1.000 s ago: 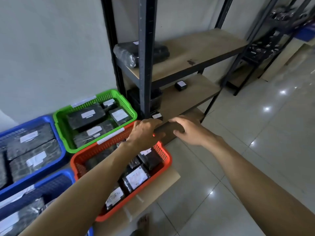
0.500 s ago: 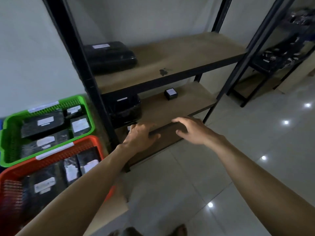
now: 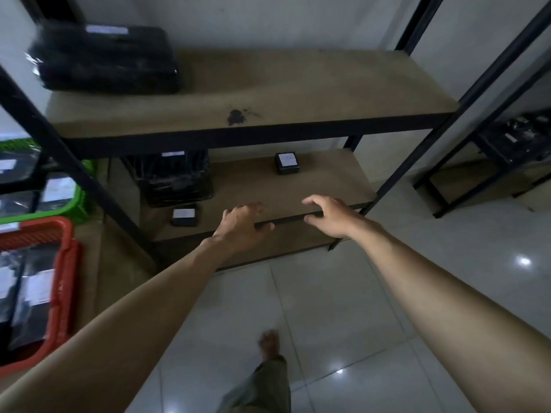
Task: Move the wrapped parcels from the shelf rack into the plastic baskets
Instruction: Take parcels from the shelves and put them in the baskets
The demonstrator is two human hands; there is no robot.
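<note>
The black metal shelf rack with wooden boards fills the view. A large black wrapped parcel lies at the left of the upper board. On the lower board sit a bulky black parcel, a small labelled black box farther back, and another small labelled box near the front. My left hand and my right hand reach side by side at the lower board's front edge, fingers relaxed, holding nothing. The green basket and the orange basket, both holding parcels, are at the left edge.
A second black rack with dark items stands at the right. Glossy tiled floor lies in front of the shelves. My leg and bare foot are at the bottom centre. The baskets rest on a brown board.
The view has swung right and closer to the rack, so the baskets slid to the left edge. Both hands stay empty at the lower board's front edge.
</note>
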